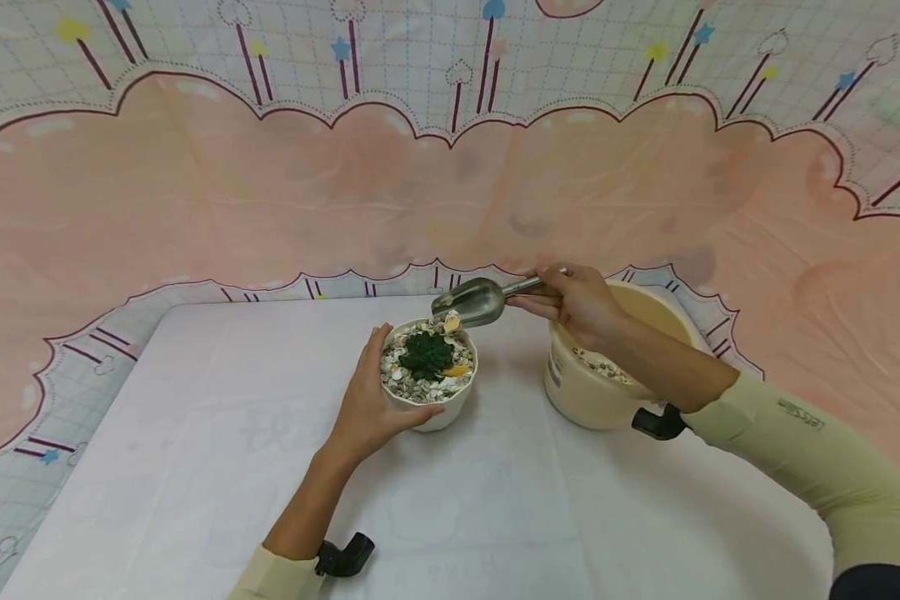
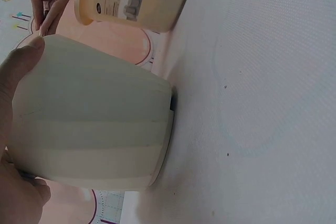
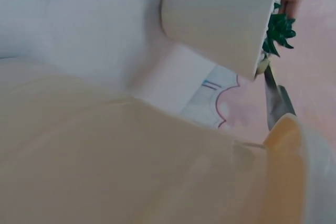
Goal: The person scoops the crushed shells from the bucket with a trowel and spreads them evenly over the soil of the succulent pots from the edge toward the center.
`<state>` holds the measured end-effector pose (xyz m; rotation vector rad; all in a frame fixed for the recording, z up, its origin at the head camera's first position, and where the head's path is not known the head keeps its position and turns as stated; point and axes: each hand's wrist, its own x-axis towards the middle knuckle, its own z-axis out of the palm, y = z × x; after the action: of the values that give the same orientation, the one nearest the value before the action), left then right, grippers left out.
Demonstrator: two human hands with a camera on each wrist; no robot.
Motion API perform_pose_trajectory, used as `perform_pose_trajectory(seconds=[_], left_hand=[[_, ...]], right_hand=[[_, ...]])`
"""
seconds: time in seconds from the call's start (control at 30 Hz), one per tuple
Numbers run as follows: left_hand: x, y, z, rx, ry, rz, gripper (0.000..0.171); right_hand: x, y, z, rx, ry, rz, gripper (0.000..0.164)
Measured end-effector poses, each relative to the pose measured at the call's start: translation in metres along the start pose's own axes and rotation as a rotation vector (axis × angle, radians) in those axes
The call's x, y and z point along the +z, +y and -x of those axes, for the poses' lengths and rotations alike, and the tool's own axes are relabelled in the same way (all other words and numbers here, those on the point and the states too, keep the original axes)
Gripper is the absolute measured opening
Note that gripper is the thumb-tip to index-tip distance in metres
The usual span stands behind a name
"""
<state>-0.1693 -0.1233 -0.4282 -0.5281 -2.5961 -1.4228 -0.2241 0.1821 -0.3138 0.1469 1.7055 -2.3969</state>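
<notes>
My left hand [image 1: 371, 408] grips a white plant pot [image 1: 450, 412] from the left, thumb along the near side and fingers round the far side. A dark green succulent [image 1: 427, 356] sits in the pot, ringed by small pale pebbles [image 1: 401, 383] and a few yellowish ones. In my right hand [image 1: 585, 304] is the handle of a metal scoop [image 1: 482, 302]. The scoop's mouth tilts down at the pot's far right rim, with a yellow stone right at its lip. In the right wrist view the bucket hides my right hand.
A cream bucket [image 1: 581, 404] with pebbles inside stands to the right of the pot, under my right forearm. The white table [image 1: 217, 450] carries both. Behind it hangs a peach-coloured patterned cloth [image 1: 307, 200].
</notes>
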Motion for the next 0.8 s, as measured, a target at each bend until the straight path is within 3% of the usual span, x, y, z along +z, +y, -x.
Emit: perform_pose_trajectory(seconds=[0.3,0.8], left_hand=[[0.0,0.0,0.0,-0.006,0.0,0.004,0.13],[-0.001,0.003,0.002,-0.009,-0.002,-0.01,0.129]], right_hand=[[-0.014,-0.004,0.009,0.009,-0.028,0.015,0.021],[-0.028,-0.008,0.029,0.011,-0.038,0.082,0.028]])
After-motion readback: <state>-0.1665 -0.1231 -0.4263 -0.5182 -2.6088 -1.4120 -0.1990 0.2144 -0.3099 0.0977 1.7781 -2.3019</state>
